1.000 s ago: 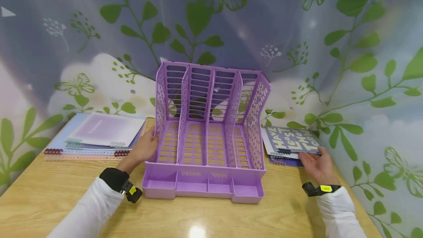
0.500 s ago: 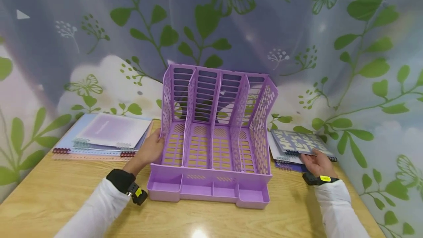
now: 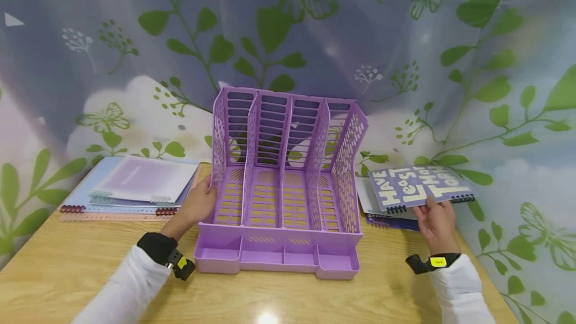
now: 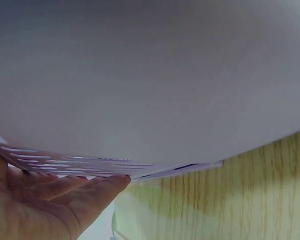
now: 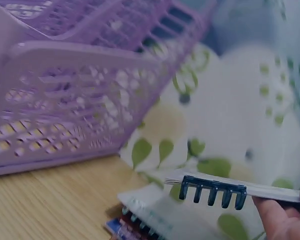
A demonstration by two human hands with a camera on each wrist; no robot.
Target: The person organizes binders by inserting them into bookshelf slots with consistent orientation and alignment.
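Note:
A purple desk file rack [image 3: 280, 232] stands in the middle of the table, with upright dividers and small front trays. My left hand [image 3: 200, 204] rests against its left side wall; in the left wrist view the fingers [image 4: 97, 192] lie nearly straight along the slotted panel. On the right, my right hand [image 3: 436, 224] pinches a spiral notebook [image 3: 407, 186] by its bound edge, thumb on the lettered blue-grey cover and fingers beneath. In the right wrist view the notebook's black binding [image 5: 212, 190] is raised over the white notebook [image 5: 155, 212] below.
At the left lies a stack of spiral notebooks, a lilac-and-white one [image 3: 144, 179] uppermost. Under the held notebook are a white notebook [image 3: 366, 196] and a dark blue one [image 3: 396, 223]. A leaf-patterned curtain [image 3: 288, 39] hangs close behind the table and along its right side.
My right hand has taken hold of the lettered notebook and lifted it off the right stack, its front edge tilting toward me. My left hand has stayed at the rack.

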